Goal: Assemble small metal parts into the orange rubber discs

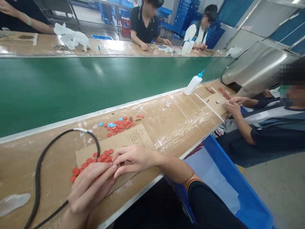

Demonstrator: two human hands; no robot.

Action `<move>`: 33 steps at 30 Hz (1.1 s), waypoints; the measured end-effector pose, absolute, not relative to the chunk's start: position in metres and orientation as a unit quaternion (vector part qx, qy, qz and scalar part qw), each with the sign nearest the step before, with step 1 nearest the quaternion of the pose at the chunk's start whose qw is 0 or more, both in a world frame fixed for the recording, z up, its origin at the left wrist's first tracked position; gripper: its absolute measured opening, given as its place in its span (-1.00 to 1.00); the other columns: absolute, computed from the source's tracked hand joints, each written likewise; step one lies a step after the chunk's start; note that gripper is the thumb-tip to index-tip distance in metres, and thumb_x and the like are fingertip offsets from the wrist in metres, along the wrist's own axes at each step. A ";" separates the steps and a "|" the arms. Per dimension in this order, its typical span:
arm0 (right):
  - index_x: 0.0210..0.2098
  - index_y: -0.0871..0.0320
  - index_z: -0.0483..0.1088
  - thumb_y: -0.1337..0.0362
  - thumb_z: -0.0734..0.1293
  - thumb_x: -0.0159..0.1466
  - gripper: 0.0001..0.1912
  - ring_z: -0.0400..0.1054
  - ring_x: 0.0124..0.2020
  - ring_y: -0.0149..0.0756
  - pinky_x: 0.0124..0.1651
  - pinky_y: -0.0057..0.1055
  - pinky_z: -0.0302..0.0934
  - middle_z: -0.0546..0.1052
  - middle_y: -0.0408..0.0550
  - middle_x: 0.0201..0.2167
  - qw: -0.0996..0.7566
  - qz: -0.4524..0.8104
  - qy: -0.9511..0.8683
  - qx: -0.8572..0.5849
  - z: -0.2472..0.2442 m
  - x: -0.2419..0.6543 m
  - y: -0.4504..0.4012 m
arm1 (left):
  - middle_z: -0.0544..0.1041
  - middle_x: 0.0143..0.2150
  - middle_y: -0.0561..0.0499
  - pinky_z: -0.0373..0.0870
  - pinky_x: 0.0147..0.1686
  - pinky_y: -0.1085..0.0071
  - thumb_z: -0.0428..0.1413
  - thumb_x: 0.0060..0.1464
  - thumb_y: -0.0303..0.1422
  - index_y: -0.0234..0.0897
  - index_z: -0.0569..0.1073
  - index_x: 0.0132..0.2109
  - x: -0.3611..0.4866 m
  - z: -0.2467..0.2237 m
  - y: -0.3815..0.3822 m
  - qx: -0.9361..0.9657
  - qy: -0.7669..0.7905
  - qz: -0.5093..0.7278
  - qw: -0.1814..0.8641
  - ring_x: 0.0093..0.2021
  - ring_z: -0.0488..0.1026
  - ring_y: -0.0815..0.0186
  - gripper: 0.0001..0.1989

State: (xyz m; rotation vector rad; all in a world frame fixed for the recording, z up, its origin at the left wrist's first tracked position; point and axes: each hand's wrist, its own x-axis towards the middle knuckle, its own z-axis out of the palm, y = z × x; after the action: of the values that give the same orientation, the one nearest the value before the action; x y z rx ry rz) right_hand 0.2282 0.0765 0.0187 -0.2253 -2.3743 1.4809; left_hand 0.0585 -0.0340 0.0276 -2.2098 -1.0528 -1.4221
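My left hand (91, 184) and my right hand (134, 160) meet at their fingertips over a sheet of brown cardboard (114, 144). Both are closed in a pinch; whatever lies between the fingers is mostly hidden, with only a hint of red showing. Round red discs (88, 160) lie in a loose row beside and behind my left hand. Tiny dark grains (135, 135) are scattered on the far part of the cardboard. Beyond it sits a second group of red discs (119, 125), mixed with a few blue discs (111, 125).
A black cable (38, 178) loops across the table at left, near clear plastic (14, 203). A white squeeze bottle (193, 84) stands by the green conveyor belt (95, 82). At right, a co-worker (257, 127) handles small parts above a blue bin (252, 194). Other people sit across the belt.
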 end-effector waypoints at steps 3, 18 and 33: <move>-0.33 0.04 0.53 -0.06 0.58 0.21 -0.66 0.44 -0.31 -0.47 -0.10 -0.52 0.36 0.61 -0.19 -0.15 0.176 0.566 -0.801 -0.080 0.014 0.225 0.076 | 0.62 -0.29 -0.11 0.62 -0.31 0.37 0.37 0.01 -0.74 -0.47 0.61 -0.23 0.058 0.023 -0.031 -0.769 -0.347 -0.502 0.190 -0.33 0.59 0.31 -0.79; -0.12 0.17 0.62 -0.04 0.42 0.41 -0.63 0.39 -0.33 -0.41 -0.28 -0.43 0.32 0.58 -0.01 -0.20 0.236 0.608 -0.758 -0.021 0.034 0.241 0.066 | 0.62 -0.20 -0.09 0.66 -0.25 0.43 0.18 0.37 -0.38 -0.38 0.54 0.06 0.067 0.019 -0.042 -0.724 -0.398 -0.543 0.149 -0.27 0.63 0.32 -0.80; -0.17 0.12 0.64 0.16 0.45 0.41 -0.83 0.46 -0.35 -0.41 -0.33 -0.45 0.37 0.62 -0.06 -0.25 0.267 0.593 -0.759 -0.028 0.042 0.246 0.068 | 0.61 -0.21 -0.03 0.58 -0.35 0.49 0.24 0.34 -0.23 -0.23 0.56 0.04 0.075 0.015 -0.036 -0.675 -0.400 -0.619 0.011 -0.30 0.61 0.38 -0.78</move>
State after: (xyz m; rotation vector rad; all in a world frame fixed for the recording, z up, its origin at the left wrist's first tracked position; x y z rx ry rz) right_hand 0.2457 0.0676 0.0416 -0.0757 -2.0491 1.6017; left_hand 0.0747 -0.0362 0.0150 -2.1066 -1.2496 -1.9330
